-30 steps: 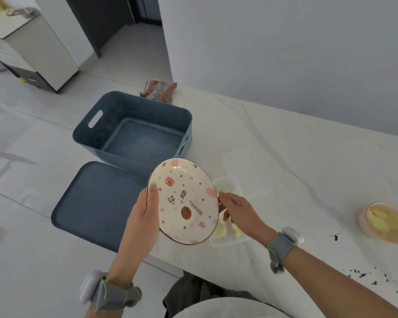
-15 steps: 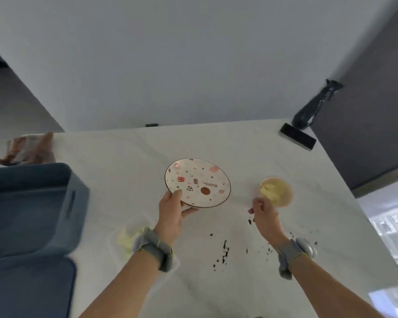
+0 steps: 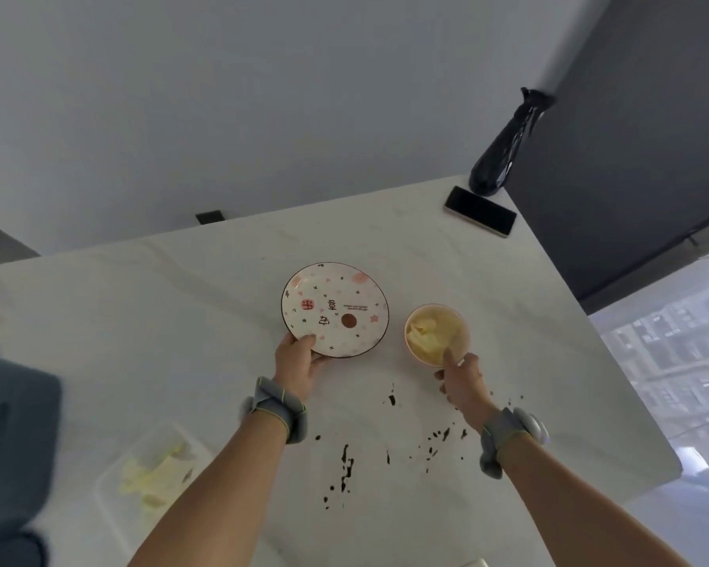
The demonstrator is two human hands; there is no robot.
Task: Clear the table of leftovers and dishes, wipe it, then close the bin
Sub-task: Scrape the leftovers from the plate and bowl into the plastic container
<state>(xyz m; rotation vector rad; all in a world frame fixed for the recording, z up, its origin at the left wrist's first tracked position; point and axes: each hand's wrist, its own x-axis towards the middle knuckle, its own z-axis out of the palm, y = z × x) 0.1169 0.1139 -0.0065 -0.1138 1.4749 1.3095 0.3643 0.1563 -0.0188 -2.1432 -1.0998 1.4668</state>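
Gripping the near rim of the plate [image 3: 335, 309], the left hand [image 3: 297, 364] has its thumb on top and its fingers curled beneath. The plate lies roughly level over the middle of the table [image 3: 181, 321]; whether it touches the top I cannot tell. Just right of it, the right hand [image 3: 463, 380] pinches the near rim of the bowl [image 3: 436, 333], thumb hooked inside, the other fingers mostly hidden underneath. The bowl holds pale yellow scraps and appears to stand on the table, close to the plate but apart from it.

The step looks like picking up the bowl to empty it. A 1-thumb pinch on a loaded bowl is weak, so the fingers should seat well under the base before the lift, and the bowl should travel level until it is over the bin [image 3: 13, 427] at the left edge. With 2 dishes in hand, holding them apart avoids a knock. Dark spills [image 3: 346, 464] near the wrists and the clear tray [image 3: 156, 480] of scraps at the near left are left for later.
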